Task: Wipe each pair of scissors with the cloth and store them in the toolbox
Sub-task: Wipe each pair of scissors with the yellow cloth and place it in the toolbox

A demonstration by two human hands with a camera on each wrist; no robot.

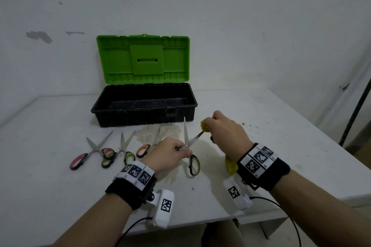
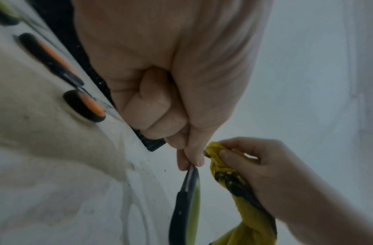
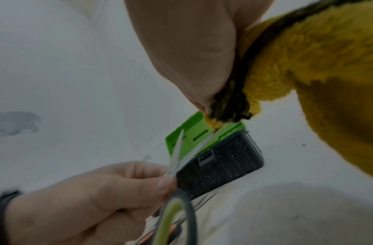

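Left hand (image 1: 170, 153): pinches the held scissors (image 1: 188, 146) at the pivot, blades spread in a V above the table (image 1: 281, 146), green-lined handle loop hanging toward the person.
Right hand (image 1: 224, 130): fingers curled round the yellow cloth (image 1: 205, 126), bunched over the tip of the right-hand blade; the cloth's tail hangs below the wrist.
Toolbox (image 1: 144, 104): open just behind the hands, green lid upright (black tray looks empty, so probably nothing is stored yet).
Waiting scissors: red pair (image 1: 88, 154), green pair (image 1: 120, 152), orange pair (image 1: 148, 146), lying in a row left of the hands, near the toolbox front.
Step in hand: wiping one blade, likely of the first pair.
Doing it well: keep the pivot pinch firm, stroke away from the edge toward the tip, then treat the other blade.
Risk: a cut through thin cloth.
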